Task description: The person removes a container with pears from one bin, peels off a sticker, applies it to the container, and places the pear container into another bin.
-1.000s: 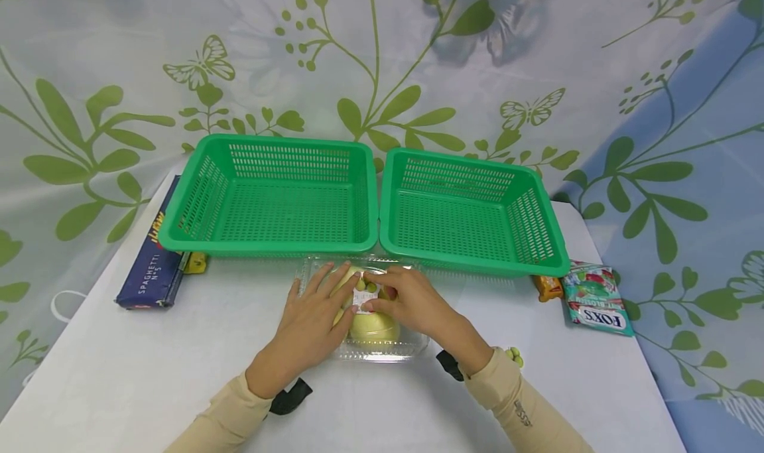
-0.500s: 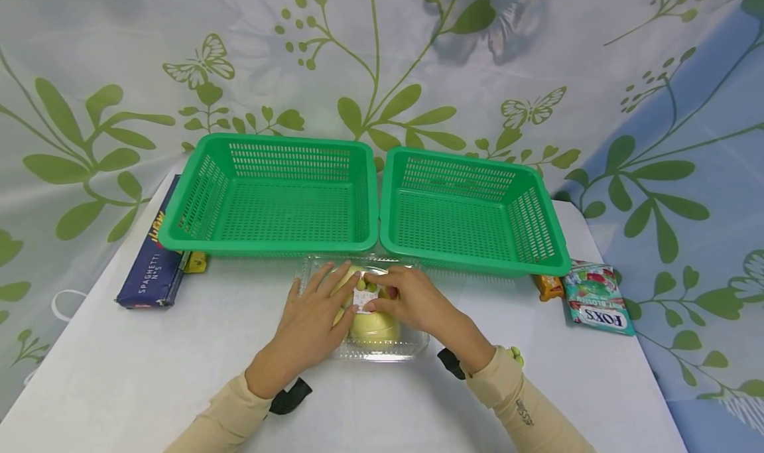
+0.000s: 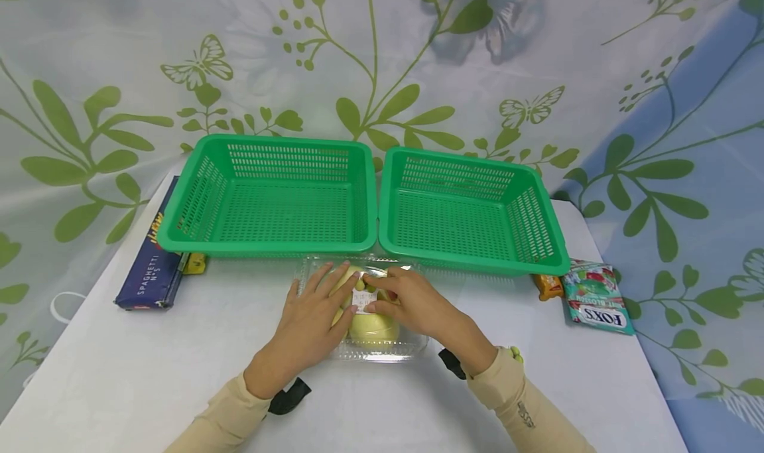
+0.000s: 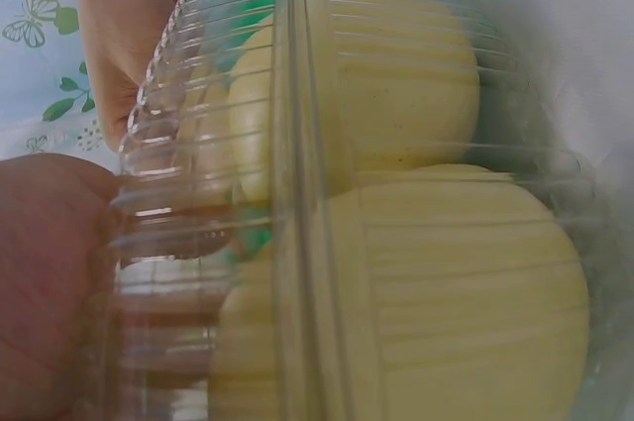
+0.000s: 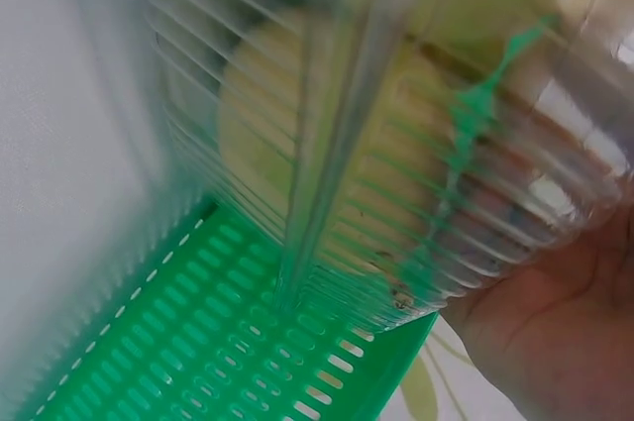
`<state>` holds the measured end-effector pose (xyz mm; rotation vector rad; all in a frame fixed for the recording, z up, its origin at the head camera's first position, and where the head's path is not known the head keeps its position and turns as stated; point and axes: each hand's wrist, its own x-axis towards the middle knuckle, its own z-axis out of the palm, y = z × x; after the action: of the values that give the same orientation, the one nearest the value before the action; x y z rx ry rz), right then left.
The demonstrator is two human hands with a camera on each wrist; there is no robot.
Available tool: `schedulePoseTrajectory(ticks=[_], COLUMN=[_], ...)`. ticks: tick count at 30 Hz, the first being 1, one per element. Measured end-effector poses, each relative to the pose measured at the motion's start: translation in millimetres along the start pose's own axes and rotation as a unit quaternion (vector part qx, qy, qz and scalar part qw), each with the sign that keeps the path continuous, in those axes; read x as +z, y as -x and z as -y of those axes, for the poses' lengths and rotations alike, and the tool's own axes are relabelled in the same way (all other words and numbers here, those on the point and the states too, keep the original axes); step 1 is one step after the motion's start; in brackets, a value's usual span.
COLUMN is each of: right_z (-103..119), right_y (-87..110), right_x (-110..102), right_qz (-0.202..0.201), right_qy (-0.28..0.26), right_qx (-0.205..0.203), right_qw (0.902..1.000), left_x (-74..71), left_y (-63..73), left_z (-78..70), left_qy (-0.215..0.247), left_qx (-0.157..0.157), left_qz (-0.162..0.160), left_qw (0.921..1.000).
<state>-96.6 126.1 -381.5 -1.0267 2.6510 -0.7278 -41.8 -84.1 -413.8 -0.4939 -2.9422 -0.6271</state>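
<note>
A clear plastic clamshell box (image 3: 382,355) with several round yellow fruits (image 3: 375,330) inside lies on the table in front of the baskets. A small white label (image 3: 363,299) and small green bits (image 3: 361,284) show on its lid. My left hand (image 3: 313,317) lies spread over the left half of the lid, thumb beside the label. At the right, my right hand (image 3: 412,300) has bent fingers, with index and thumb tips at the label; whether they pinch it is unclear. Up close, the left wrist view shows the box's ribbed side (image 4: 307,243) and pale yellow fruit (image 4: 466,292).
Two green baskets (image 3: 268,247) (image 3: 477,260) stand behind the box. A blue spaghetti box (image 3: 149,274) and a yellow packet (image 3: 195,263) lie left; an orange packet (image 3: 548,286) and a Fox's candy bag (image 3: 599,300) right. Small green items (image 3: 516,353) lie by the right sleeve.
The right fingers have shifted very slightly over the label. Both hands otherwise keep their places on the box, which has not moved.
</note>
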Motion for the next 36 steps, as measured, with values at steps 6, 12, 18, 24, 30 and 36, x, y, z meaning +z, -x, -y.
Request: schedulePoseTrajectory(ticks=[6, 12, 18, 24, 30, 36], right_z=[-2.7, -4.9, -6.1, -6.7, -6.5, -6.2], right_y=[0.3, 0.8, 0.1, 0.0, 1.6, 4.3], right_x=[-1.7, -3.3, -0.8, 0.8, 1.1, 6.1], right_qz=[0.002, 0.009, 0.006, 0.003, 0.002, -0.027], right_qy=[-0.012, -0.036, -0.044, -0.042, -0.048, -0.044], right_qx=[-0.009, -0.004, 0.004, -0.001, 0.006, 0.011], right_qw=[0.9999, 0.9993, 0.9990, 0.9991, 0.9988, 0.9986], left_x=[-1.0, -1.6, -2.6, -2.9, -2.2, -0.3], left_y=[0.3, 0.6, 1.1, 1.6, 2.2, 3.6], left_z=[-0.2, -0.5, -0.7, -0.9, -0.2, 2.8], left_qy=[0.002, 0.004, 0.002, 0.005, 0.003, -0.003], left_qx=[0.002, 0.004, 0.007, 0.007, 0.009, 0.019], left_qz=[0.001, -0.001, -0.005, -0.006, -0.009, -0.029], left_qw=[1.0000, 1.0000, 1.0000, 0.9999, 0.9999, 0.9994])
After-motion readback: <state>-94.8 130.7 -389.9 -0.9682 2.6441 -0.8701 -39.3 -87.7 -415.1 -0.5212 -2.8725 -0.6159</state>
